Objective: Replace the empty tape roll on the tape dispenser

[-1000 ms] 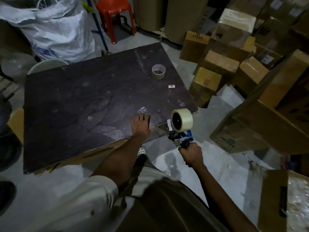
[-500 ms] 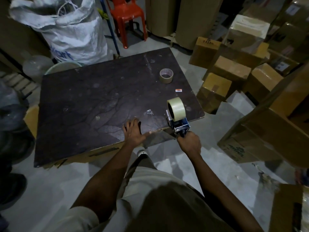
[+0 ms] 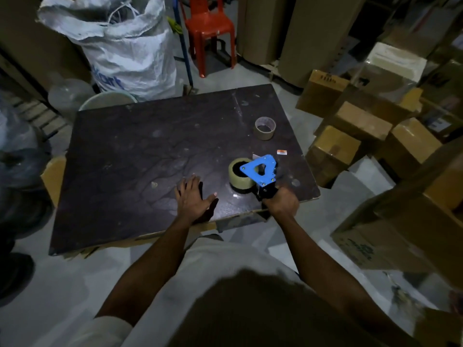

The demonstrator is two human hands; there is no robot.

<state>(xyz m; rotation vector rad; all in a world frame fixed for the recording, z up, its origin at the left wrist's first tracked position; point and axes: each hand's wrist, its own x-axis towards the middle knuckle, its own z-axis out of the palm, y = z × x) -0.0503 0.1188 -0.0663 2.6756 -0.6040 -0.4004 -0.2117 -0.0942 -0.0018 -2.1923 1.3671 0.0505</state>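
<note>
The table (image 3: 140, 156), a dark board set low among cartons (image 3: 360, 126), filled the middle of the view, with a white sack (image 3: 125, 46) and a red chair (image 3: 210, 23) beyond its far edge. Near the table's right near corner lay the dispenser (image 3: 261, 172), blue side plate up, with a full roll (image 3: 239, 175) mounted on it and resting flat on the board. A second earlier that dispenser was held up in the air off the near right corner, roll upright; half a second earlier it was at the table edge; now it was laid on its side on the surface.

The right hand (image 3: 281, 202) was closed around the dispenser's black handle at the table edge, fingers wrapped on it. The left hand (image 3: 194, 199) lay palm down on the board just left of the roll, fingers spread and gripping nothing, much where it had been throughout.

Farther back on the right stood the core (image 3: 265, 127), a bare cardboard ring well apart from the dispenser. A small orange tag (image 3: 281, 152) lay between them.

By my judgement the swap was essentially finished: the fresh roll sat on the hub, the spent core was discarded, and setting the tool down looked like the closing move, unless the tape end needed threading, which the dim view did not show.
</note>
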